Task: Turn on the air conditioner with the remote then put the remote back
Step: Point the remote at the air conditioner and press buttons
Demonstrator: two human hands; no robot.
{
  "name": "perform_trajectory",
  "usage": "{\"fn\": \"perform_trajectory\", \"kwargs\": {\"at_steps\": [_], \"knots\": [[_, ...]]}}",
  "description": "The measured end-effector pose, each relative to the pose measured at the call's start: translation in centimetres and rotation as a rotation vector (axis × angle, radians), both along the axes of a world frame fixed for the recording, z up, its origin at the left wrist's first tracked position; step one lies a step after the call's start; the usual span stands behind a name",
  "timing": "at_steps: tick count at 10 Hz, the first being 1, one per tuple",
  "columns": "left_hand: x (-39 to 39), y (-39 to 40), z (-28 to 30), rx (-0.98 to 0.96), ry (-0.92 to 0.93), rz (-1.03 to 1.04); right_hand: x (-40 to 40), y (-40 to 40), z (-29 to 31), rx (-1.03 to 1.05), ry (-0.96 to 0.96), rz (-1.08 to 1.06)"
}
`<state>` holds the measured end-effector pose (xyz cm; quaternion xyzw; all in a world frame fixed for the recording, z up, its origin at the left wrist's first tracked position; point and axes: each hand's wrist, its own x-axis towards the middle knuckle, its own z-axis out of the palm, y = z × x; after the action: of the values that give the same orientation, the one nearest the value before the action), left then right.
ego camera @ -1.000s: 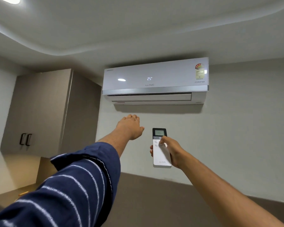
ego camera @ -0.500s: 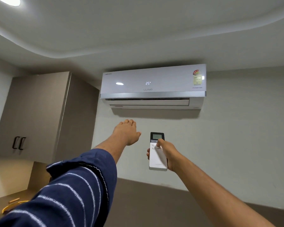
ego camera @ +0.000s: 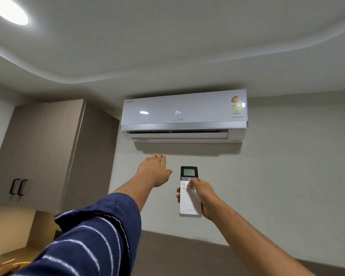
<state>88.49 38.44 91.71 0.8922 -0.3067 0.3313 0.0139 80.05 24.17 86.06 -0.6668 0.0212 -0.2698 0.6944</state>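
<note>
A right hand (ego camera: 204, 198) grips a white remote (ego camera: 189, 193) at centre frame, fingers (ego camera: 178, 196) curled around its back edge and the thumb pressed on the button pad just below the small grey screen. The remote stands upright, aimed at the wall-mounted air conditioner (ego camera: 184, 114) directly above it in the middle of the frame. To its left, the left hand (ego camera: 154, 170) stretches palm-down toward the unit, its fingers straight and held close together, gripping nothing; a ring shows on one of them, and a navy striped sleeve (ego camera: 92, 236) covers that arm at lower left.

The unit's front panel shows a lit "24" and its lower flap appears slightly open, so the switching-on step looks done or very nearly so, with the raised left hand seemingly feeling for airflow. What remains is returning the remote. That calls for lowering both arms and turning toward wherever it is kept, a spot these frames do not show. Grey wall cabinets (ego camera: 40, 154) fill the left of the frame, and a round ceiling light (ego camera: 8, 9) glows at upper left.
</note>
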Motion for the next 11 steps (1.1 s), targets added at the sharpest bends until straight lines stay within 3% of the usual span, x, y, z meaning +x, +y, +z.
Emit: {"fn": "perform_trajectory", "kwargs": {"at_steps": [5,11], "knots": [[0.1,0.5,-0.1,0.004,-0.033,-0.024,0.2,1.0,0.4,0.086,0.044,-0.083],[-0.4,0.5,-0.6,0.0,-0.035,-0.035,-1.6,0.9,0.5,0.01,0.082,-0.109]]}}
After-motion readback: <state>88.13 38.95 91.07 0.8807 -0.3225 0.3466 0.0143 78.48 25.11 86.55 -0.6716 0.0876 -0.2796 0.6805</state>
